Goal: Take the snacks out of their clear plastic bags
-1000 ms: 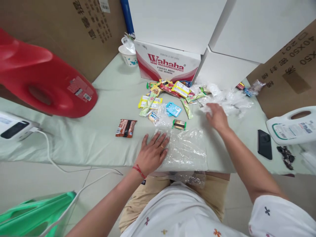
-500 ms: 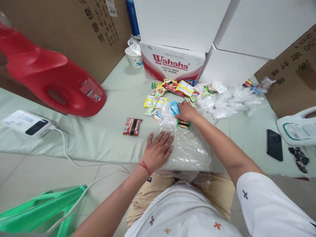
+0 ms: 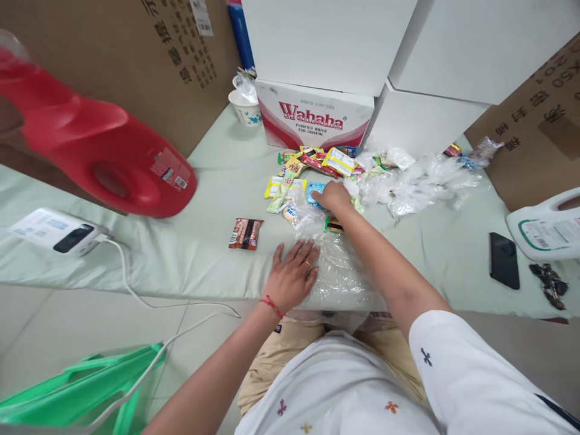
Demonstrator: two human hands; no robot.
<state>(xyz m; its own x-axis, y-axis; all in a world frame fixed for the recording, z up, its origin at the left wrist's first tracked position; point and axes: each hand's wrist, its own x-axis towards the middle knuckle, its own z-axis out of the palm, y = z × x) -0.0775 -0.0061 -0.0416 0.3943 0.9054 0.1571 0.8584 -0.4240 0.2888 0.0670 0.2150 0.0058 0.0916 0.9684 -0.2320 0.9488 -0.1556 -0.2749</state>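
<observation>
My right hand (image 3: 334,196) has its fingers closed on the right part of a small blue snack packet (image 3: 314,193). My left hand (image 3: 292,275) lies flat with fingers spread, on the cloth and the edge of a clear plastic bag (image 3: 347,272). Left of it is a brown-red wrapped snack (image 3: 245,234). A green-edged packet (image 3: 334,225) lies just below my right hand, partly covered by my forearm. Yellow packets (image 3: 339,161), a pale green stick packet (image 3: 281,192) and other snacks are heaped beyond the hands.
Crumpled clear wrappers (image 3: 421,184) lie to the right of the heap. A Wahaha carton (image 3: 317,118) stands behind, beside paper cups (image 3: 246,109). A red jug (image 3: 104,139) and white power bank (image 3: 58,231) are left; a phone (image 3: 504,261) and white bottle (image 3: 546,225) right.
My right hand has shifted slightly left, and the blue packet now lies flatter with more of its face showing. My left hand stays flat in its place.
</observation>
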